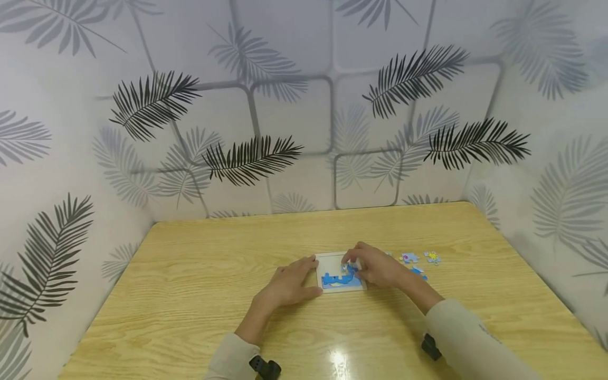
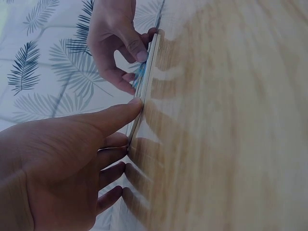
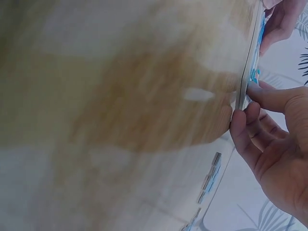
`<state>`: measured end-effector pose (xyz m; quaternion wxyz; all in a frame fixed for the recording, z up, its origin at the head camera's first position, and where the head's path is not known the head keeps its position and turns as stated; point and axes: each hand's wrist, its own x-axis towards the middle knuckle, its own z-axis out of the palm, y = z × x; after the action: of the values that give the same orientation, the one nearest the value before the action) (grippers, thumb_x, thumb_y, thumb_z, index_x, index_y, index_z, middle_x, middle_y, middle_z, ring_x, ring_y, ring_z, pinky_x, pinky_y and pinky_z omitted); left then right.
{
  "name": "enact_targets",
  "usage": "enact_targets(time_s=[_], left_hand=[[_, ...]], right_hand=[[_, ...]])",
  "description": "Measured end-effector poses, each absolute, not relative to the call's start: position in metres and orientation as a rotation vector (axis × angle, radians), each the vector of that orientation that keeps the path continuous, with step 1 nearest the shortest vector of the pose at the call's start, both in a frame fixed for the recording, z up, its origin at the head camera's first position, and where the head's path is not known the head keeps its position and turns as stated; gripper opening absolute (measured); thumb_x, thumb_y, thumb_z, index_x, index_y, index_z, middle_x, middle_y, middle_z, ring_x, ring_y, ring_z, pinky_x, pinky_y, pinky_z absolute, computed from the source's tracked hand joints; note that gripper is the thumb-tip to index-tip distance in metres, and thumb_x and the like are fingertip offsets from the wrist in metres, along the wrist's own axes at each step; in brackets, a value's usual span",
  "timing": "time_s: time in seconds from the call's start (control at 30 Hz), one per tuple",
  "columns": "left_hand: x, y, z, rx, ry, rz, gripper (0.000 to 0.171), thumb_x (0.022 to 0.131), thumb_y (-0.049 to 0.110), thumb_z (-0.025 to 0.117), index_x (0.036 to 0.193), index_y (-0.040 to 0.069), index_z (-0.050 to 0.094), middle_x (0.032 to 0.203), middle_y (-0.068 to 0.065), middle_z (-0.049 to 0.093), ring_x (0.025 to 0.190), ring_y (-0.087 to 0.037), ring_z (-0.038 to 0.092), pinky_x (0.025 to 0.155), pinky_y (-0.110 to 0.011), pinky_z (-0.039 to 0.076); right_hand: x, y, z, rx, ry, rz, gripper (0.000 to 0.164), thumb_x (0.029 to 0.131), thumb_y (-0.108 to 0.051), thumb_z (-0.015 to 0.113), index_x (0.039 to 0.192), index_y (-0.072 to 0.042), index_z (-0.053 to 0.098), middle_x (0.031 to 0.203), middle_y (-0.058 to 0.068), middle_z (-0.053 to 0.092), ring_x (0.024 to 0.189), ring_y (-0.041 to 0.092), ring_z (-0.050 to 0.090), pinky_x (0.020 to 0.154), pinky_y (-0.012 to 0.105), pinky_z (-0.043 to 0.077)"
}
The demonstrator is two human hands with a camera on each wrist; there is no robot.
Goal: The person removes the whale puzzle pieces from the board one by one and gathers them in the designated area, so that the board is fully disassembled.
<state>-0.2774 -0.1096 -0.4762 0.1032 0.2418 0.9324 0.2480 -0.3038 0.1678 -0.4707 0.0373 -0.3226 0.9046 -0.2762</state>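
Observation:
A small white-rimmed jigsaw tray (image 1: pixel 319 272) lies on the table with blue pieces fitted along its bottom and right. My left hand (image 1: pixel 291 283) rests at the tray's left side, thumb by the near corner and index finger by the far one. In the left wrist view, the thumb and fingertips of that left hand (image 2: pixel 57 159) touch the tray's edge. Over the tray's right part, my right hand (image 1: pixel 378 265) pinches a blue-and-white puzzle piece (image 1: pixel 345 268) between thumb and fingers. Seen from the right wrist, the right hand's thumb (image 3: pixel 269 97) lies over the rim, with other fingertips by the tray's outer edge.
Loose puzzle pieces lie to the tray's right: a pale one with a pink swirl (image 1: pixel 409 257), one with a yellow shape (image 1: pixel 432 257) and a blue one (image 1: pixel 418 272). Another is partly hidden behind my right hand. A leaf-patterned wall (image 1: pixel 294 184) borders the wooden table (image 1: pixel 214 253).

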Motion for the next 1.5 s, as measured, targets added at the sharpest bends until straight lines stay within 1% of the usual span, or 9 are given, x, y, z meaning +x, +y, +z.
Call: enact_targets(time_s=[0.2, 0.43, 0.57, 0.73, 0.87, 1.0, 1.13, 1.27, 1.5], left_hand=[[-0.28, -0.111, -0.478, 0.711, 2.763, 0.72, 0.073, 0.1, 0.04, 0.068, 0.16, 0.009, 0.041, 0.168, -0.01, 0.033, 0.155, -0.034, 0.031, 0.117, -0.061, 0.028], [-0.281, -0.112, -0.479, 0.725, 2.755, 0.718, 0.074, 0.1, 0.042, 0.068, 0.16, 0.009, 0.041, 0.168, -0.009, 0.034, 0.155, -0.034, 0.031, 0.116, -0.062, 0.028], [-0.28, -0.111, -0.479, 0.723, 2.752, 0.717, 0.073, 0.1, 0.041, 0.067, 0.16, 0.009, 0.041, 0.169, -0.009, 0.033, 0.156, -0.033, 0.03, 0.117, -0.062, 0.028], [-0.279, -0.11, -0.475, 0.72, 2.743, 0.729, 0.072, 0.1, 0.037, 0.068, 0.159, 0.007, 0.041, 0.168, -0.01, 0.034, 0.155, -0.034, 0.03, 0.117, -0.062, 0.026], [-0.278, -0.11, -0.473, 0.717, 2.742, 0.732, 0.072, 0.1, 0.036, 0.068, 0.159, 0.007, 0.04, 0.168, -0.01, 0.034, 0.155, -0.034, 0.03, 0.118, -0.063, 0.026], [-0.276, -0.11, -0.472, 0.711, 2.738, 0.742, 0.071, 0.1, 0.036, 0.068, 0.16, 0.007, 0.04, 0.168, -0.011, 0.034, 0.156, -0.034, 0.029, 0.119, -0.062, 0.025], [-0.276, -0.11, -0.471, 0.708, 2.736, 0.746, 0.071, 0.1, 0.036, 0.069, 0.159, 0.007, 0.04, 0.168, -0.01, 0.035, 0.155, -0.034, 0.03, 0.119, -0.062, 0.025], [-0.275, -0.109, -0.471, 0.71, 2.739, 0.752, 0.072, 0.1, 0.036, 0.069, 0.159, 0.006, 0.041, 0.167, -0.011, 0.035, 0.155, -0.035, 0.031, 0.118, -0.063, 0.026], [-0.275, -0.109, -0.473, 0.706, 2.743, 0.758, 0.071, 0.1, 0.035, 0.069, 0.159, 0.006, 0.041, 0.168, -0.011, 0.034, 0.155, -0.035, 0.03, 0.119, -0.063, 0.025]], right_hand=[[-0.305, 0.164, -0.471, -0.982, 2.789, -0.81, 0.035, 0.091, 0.01, 0.069, 0.12, -0.009, 0.076, 0.108, 0.01, 0.059, 0.081, 0.014, 0.051, 0.072, 0.027, 0.049], [-0.301, 0.166, -0.469, -0.963, 2.861, -0.737, 0.034, 0.09, 0.002, 0.076, 0.122, -0.009, 0.075, 0.108, 0.009, 0.064, 0.078, 0.011, 0.051, 0.069, 0.027, 0.048], [-0.296, 0.175, -0.462, -0.982, 2.865, -0.832, 0.031, 0.09, 0.0, 0.076, 0.121, -0.007, 0.075, 0.108, 0.007, 0.066, 0.072, 0.009, 0.05, 0.066, 0.027, 0.047], [-0.295, 0.193, -0.452, -1.012, 2.818, -0.98, 0.031, 0.091, 0.0, 0.076, 0.122, -0.005, 0.074, 0.11, 0.009, 0.066, 0.065, 0.007, 0.048, 0.061, 0.027, 0.047], [-0.296, 0.212, -0.451, -0.957, 2.842, -0.999, 0.033, 0.091, -0.002, 0.078, 0.124, -0.008, 0.074, 0.111, 0.006, 0.067, 0.065, 0.007, 0.046, 0.06, 0.027, 0.046], [-0.292, 0.234, -0.452, -0.911, 2.878, -0.988, 0.032, 0.091, -0.004, 0.079, 0.121, -0.01, 0.075, 0.11, 0.005, 0.069, 0.063, 0.007, 0.045, 0.057, 0.027, 0.043], [-0.288, 0.255, -0.452, -0.878, 2.914, -0.995, 0.028, 0.09, -0.004, 0.08, 0.117, -0.009, 0.077, 0.109, 0.005, 0.071, 0.063, 0.006, 0.045, 0.055, 0.026, 0.042], [-0.283, 0.276, -0.453, -0.845, 2.941, -1.002, 0.028, 0.089, -0.001, 0.08, 0.116, -0.008, 0.077, 0.109, 0.007, 0.071, 0.063, 0.005, 0.044, 0.053, 0.026, 0.042], [-0.271, 0.312, -0.462, -0.828, 3.006, -0.964, 0.029, 0.086, 0.004, 0.079, 0.112, -0.009, 0.077, 0.111, 0.009, 0.071, 0.061, 0.001, 0.043, 0.053, 0.024, 0.042]])
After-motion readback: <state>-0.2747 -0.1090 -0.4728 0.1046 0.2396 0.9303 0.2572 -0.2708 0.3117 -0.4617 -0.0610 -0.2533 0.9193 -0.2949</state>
